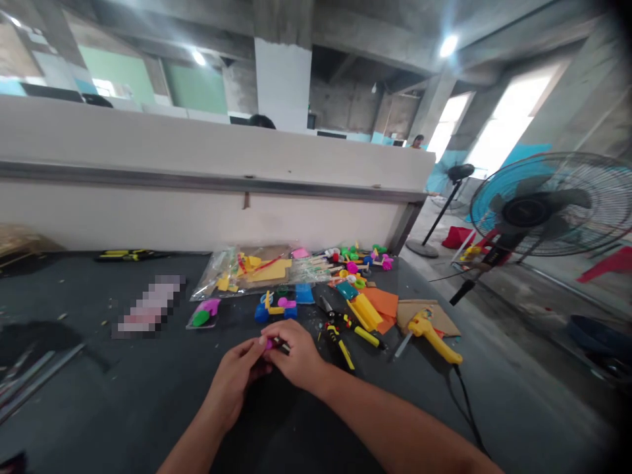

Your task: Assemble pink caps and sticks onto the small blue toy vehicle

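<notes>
My left hand (236, 378) and right hand (295, 355) pinch a small magenta plastic piece (269, 343) between them, while many loose, brightly coloured plastic parts (348, 263) lie spread across the far side of the dark table (64, 283).

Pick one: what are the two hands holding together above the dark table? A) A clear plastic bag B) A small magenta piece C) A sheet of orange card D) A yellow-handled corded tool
B. A small magenta piece shows between the fingers of the left hand and the right hand, with a thin dark part beside it.
</notes>
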`<act>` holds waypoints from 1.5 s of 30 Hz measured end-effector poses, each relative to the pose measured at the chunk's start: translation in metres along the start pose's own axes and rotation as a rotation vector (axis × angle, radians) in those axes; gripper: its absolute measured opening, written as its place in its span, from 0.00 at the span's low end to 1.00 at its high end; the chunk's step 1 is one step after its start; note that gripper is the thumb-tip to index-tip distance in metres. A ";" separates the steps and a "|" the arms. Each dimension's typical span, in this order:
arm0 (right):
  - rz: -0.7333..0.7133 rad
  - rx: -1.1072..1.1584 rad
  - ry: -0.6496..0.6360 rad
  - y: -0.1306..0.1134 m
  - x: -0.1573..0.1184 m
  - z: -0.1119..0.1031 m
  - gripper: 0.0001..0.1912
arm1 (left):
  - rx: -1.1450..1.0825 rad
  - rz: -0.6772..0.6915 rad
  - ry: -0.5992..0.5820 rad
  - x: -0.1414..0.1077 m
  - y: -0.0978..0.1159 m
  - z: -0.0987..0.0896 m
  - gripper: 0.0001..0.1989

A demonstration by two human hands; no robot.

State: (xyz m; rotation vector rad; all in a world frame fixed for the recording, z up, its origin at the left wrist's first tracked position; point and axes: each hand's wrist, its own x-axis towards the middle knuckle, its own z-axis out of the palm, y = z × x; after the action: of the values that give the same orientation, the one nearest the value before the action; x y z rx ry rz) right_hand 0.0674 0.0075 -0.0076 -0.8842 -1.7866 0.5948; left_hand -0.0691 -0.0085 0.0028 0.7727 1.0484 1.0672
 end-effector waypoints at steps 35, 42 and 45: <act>-0.028 -0.031 -0.117 0.001 0.000 -0.003 0.15 | 0.126 -0.035 -0.047 0.004 0.004 -0.008 0.15; 0.030 -0.043 -0.041 0.001 0.000 -0.002 0.09 | 0.087 -0.037 -0.052 0.003 0.004 -0.005 0.13; 0.000 -0.034 -0.088 0.001 0.000 -0.002 0.13 | 0.106 -0.027 -0.047 0.003 0.003 -0.005 0.13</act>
State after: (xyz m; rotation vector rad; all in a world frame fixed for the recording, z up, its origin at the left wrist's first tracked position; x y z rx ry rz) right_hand 0.0698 0.0077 -0.0071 -0.8934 -1.8805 0.6130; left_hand -0.0744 -0.0044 0.0024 0.8625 1.0794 0.9721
